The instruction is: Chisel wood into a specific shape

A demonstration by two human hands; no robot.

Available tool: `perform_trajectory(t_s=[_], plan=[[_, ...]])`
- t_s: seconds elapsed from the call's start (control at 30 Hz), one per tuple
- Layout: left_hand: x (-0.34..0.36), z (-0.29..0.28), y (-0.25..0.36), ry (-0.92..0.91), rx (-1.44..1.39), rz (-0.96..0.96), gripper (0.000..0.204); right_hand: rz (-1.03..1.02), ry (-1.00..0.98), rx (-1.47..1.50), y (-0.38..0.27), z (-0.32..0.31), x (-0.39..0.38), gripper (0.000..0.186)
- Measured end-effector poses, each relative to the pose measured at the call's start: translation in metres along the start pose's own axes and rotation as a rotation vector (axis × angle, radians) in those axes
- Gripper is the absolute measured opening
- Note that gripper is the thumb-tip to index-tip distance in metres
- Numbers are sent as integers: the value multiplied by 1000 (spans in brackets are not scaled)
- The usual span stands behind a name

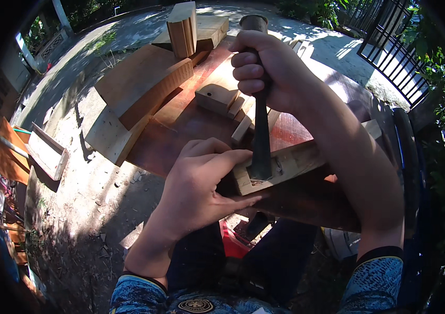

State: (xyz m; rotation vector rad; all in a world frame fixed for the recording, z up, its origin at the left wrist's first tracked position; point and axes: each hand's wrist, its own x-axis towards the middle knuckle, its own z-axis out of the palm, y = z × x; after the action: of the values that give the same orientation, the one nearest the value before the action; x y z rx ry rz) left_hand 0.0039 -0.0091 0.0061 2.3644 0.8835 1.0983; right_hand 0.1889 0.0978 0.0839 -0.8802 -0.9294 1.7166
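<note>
Blue patterned sleeves [141, 294], cut off by the lower edge, frame a person at work outdoors above a red object [235, 243] too shadowed to identify. The left hand [193, 175] clasps the near-left end of a pale wooden bar [301, 161], digits on either side, its wrist bent inward and its palm hidden. The bar lies across the near side of a dark reddish tabletop [175, 131]; the right forearm, slanting over it, hides a stretch before its far end reappears. The right hand [267, 73] is wrapped in a fist around an upright chisel [261, 138], covering most of the handle, elbow bent. The blade meets a recess near the bar's left end; how deep its edge sits cannot be told. Behind lie a drilled block [216, 98], curved timber [141, 83] and an upright grooved block [182, 32]. Farther off stands a dark barred gate [398, 55], partly behind foliage [440, 78].
</note>
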Motion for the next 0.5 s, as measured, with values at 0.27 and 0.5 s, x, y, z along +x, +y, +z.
perform_trajectory(t_s=[0.27,0.5], plan=[[-1,3,0,45,-13,-68,59,-188,-102,114,-14,-4,-3,37],[-2,4,-1,21,40,-30,64,-84,-140,-21,-10,5,2,29]])
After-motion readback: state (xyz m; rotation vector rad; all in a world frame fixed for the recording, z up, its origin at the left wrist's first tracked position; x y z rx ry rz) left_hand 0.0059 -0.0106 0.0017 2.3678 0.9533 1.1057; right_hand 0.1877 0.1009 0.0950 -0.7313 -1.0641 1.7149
